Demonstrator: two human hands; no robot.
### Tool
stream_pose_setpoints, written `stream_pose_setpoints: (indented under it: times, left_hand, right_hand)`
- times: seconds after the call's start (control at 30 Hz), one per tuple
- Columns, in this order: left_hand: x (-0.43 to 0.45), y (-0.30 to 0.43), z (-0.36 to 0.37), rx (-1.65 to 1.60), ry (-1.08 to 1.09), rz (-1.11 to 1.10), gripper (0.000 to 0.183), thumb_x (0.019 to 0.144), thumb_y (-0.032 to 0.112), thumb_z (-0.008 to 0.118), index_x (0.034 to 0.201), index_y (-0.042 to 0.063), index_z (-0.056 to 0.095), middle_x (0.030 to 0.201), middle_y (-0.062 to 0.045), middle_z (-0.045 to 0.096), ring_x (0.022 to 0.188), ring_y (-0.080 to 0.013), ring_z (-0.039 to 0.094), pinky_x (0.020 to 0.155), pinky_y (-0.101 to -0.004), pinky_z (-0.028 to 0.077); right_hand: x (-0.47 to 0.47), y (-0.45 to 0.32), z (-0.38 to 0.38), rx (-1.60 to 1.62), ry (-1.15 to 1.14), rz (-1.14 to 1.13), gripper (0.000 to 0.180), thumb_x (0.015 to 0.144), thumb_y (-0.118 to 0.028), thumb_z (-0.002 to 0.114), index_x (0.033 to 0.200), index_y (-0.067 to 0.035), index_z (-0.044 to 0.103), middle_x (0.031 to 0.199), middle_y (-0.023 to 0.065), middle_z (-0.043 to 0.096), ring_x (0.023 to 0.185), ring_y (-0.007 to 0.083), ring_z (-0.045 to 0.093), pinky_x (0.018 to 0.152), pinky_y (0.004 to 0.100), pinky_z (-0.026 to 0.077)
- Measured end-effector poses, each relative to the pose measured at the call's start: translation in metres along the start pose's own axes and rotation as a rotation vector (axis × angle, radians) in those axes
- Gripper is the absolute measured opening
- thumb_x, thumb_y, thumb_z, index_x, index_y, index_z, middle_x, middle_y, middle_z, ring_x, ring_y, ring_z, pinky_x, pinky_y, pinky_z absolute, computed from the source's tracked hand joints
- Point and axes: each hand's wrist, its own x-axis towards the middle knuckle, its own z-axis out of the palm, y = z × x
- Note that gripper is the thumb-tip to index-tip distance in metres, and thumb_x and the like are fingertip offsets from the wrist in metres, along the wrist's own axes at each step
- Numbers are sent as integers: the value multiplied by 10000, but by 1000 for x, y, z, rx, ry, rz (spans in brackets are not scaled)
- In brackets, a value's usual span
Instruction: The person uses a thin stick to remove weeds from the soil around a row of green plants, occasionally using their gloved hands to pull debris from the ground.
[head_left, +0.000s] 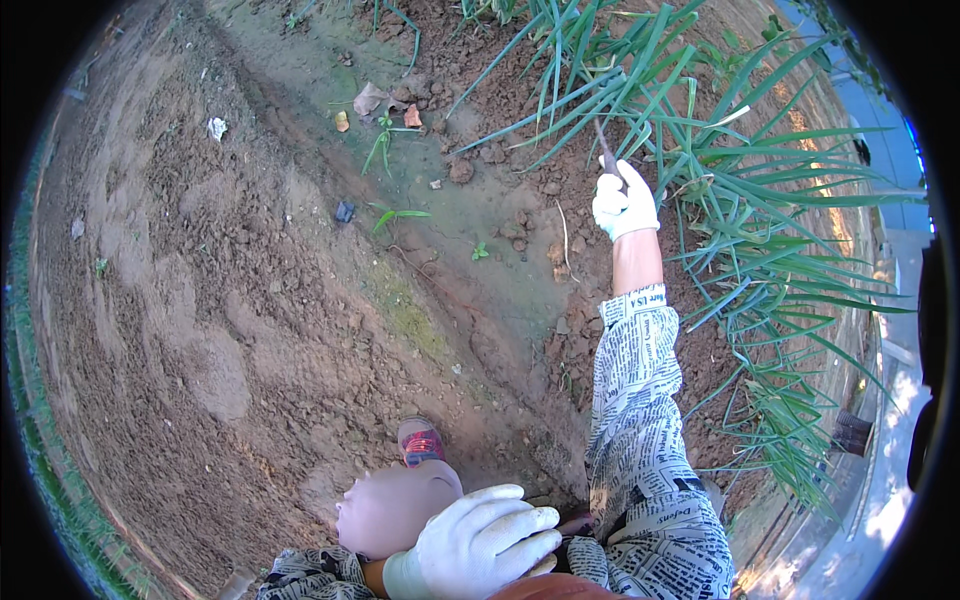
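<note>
My right hand (624, 201), in a white glove, reaches forward to the near side of a row of long green onion plants (750, 202). It is closed around the dark handle of a thin hand tool (609, 156), whose far end is hidden among leaves and reddish-brown soil. My left hand (491, 531), in a white glove soiled at the fingertips, rests with its back up near my bent knee (405, 504) at the bottom of the view. Its fingers lie slightly apart, and nothing shows in its grasp.
Small weeds (384, 142), dry leaves (369, 99) and soil clods (460, 171) lie left of the onion row. My shoe (420, 441) stands on the bare soil. A dark pot-like object (852, 433) and paved ground (900, 375) are at the right.
</note>
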Motion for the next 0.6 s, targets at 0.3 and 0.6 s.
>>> stream_pose_setpoints:
  times: [0.3, 0.6]
  left_hand:
    - [1, -2, -3, 8, -15, 3, 297, 651, 265, 762, 914, 163, 669, 1012, 22, 642, 905, -230, 619, 789, -338, 537]
    - [2, -4, 0, 2, -9, -10, 309, 663, 274, 756, 941, 172, 667, 1026, 18, 643, 909, -234, 619, 784, -342, 535]
  right_hand:
    - [-35, 66, -4, -563, 360, -83, 205, 902, -288, 571, 1062, -160, 583, 593, 22, 519, 346, 97, 361, 290, 236, 267]
    - [17, 125, -21, -1714, 499, -529, 398, 916, -343, 458, 1214, -97, 552, 949, 234, 633, 848, 406, 600, 754, 471, 472]
